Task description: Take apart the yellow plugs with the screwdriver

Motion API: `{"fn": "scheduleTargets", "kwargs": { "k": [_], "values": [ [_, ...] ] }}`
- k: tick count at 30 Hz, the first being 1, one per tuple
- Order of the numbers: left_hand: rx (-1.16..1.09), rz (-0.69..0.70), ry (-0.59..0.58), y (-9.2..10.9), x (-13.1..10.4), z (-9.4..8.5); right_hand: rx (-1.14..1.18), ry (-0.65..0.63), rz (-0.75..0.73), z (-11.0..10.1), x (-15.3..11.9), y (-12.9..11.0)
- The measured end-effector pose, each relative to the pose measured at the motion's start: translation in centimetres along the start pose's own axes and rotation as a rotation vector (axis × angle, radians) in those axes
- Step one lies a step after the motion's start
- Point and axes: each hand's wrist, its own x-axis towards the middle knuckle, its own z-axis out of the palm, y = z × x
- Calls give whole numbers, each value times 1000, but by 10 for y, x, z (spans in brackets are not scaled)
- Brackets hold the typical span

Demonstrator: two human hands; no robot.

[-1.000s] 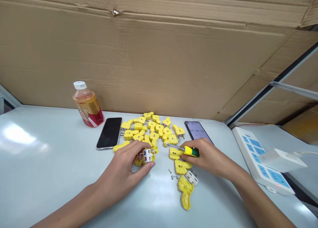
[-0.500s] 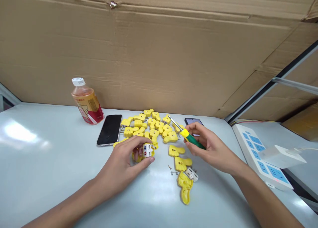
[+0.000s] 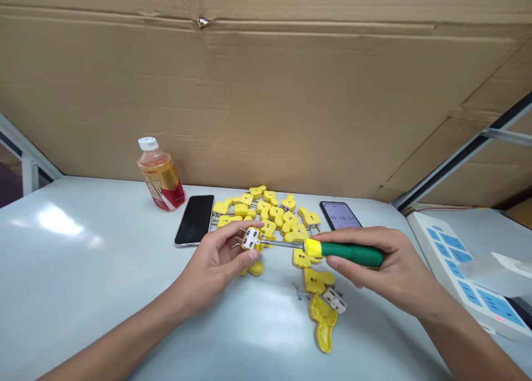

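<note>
Between the thumb and fingers of my left hand (image 3: 222, 259) is a power plug (image 3: 251, 240), its white insert facing me and metal pins pointing left. My right hand (image 3: 376, 256) is closed round a screwdriver (image 3: 349, 252) with a green and yellow handle. The screwdriver's shaft points left, and its tip is at the plug's right side; whether it sits in a screw I cannot tell. Below right lie a yellow plug shell half (image 3: 324, 320), a loose white insert (image 3: 334, 300) and a few small screws (image 3: 303, 296).
Several yellow plugs (image 3: 274, 214) are heaped behind my hands. A black phone (image 3: 194, 220) and a drink bottle (image 3: 161, 176) stand left of them. Another phone (image 3: 339, 214) shows a timer. At right is a power strip (image 3: 469, 276) with a white adapter (image 3: 499, 276); cardboard (image 3: 266, 104) lines the back.
My right hand has turned the screwdriver from pointing up and away to pointing left, bringing its tip to the plug. My left hand still holds the plug. The view has shifted slightly.
</note>
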Motion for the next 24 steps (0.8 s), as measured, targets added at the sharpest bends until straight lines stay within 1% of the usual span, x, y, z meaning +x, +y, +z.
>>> {"fn": "scheduleTargets", "kwargs": {
  "k": [9,14,21,24],
  "values": [
    [-58,-64,-45,4,-3,2,-42,84,-76,2,0,-4],
    [-49,-45,-82,7,-5,0,-75,52,-122,6,-2,-2],
    [40,-21,-85,7,-5,-1,-51,166,-83,14,-7,0],
    [101,18,-63,6,-5,1,-76,150,-101,12,-6,0]
  ]
}}
